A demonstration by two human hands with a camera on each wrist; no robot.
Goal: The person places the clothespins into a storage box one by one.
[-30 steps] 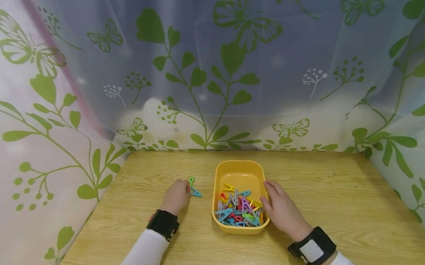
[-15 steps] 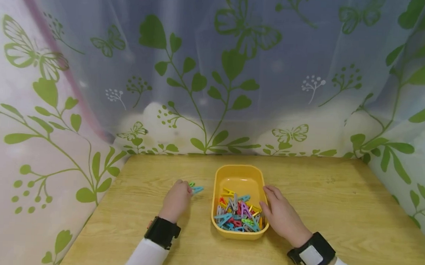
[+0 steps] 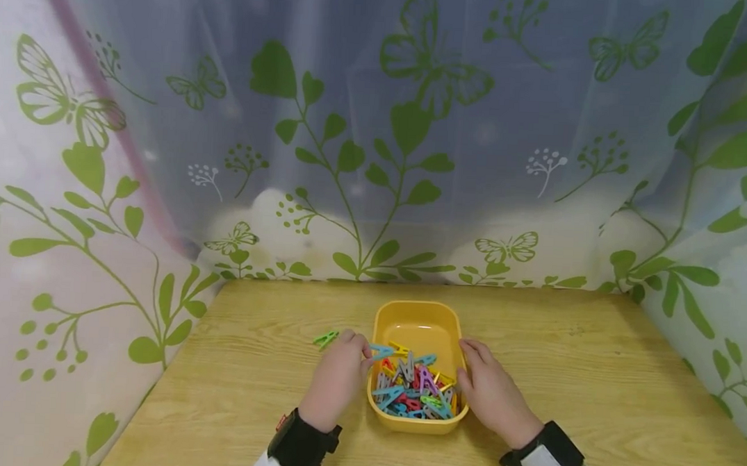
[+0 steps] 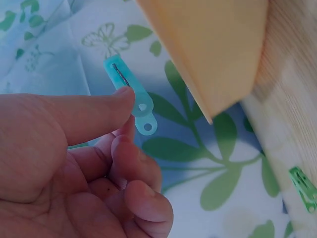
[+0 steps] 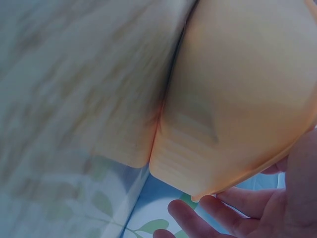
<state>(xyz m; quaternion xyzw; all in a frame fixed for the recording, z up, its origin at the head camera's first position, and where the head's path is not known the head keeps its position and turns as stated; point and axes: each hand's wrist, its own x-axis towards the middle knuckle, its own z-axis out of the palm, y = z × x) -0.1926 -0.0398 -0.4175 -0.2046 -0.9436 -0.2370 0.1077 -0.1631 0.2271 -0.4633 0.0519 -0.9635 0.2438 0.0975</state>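
Note:
My left hand (image 3: 337,370) pinches a blue clothespin (image 3: 381,351) between thumb and fingers, over the left rim of the yellow plastic box (image 3: 417,311). The left wrist view shows this clothespin (image 4: 126,82) with its metal spring, its handle ends near the thumb. The box's near half holds a pile of colourful clothespins (image 3: 426,381). My right hand (image 3: 498,391) rests at the box's right rim, fingers fairly straight and thumb tip at the edge. The right wrist view shows its fingers (image 5: 237,208) beside the box's wall (image 5: 237,99). A green clothespin (image 3: 326,339) lies left of the box, just beyond my left hand.
The box stands on a wood-grain table (image 3: 550,352). A curtain (image 3: 365,135) printed with green leaves and butterflies hangs along the table's back edge and both sides. A black strap sits on each wrist.
My left hand has picked up the blue clothespin from beside the green one and carried it right to the box's rim. My right hand stays at the box's right side.

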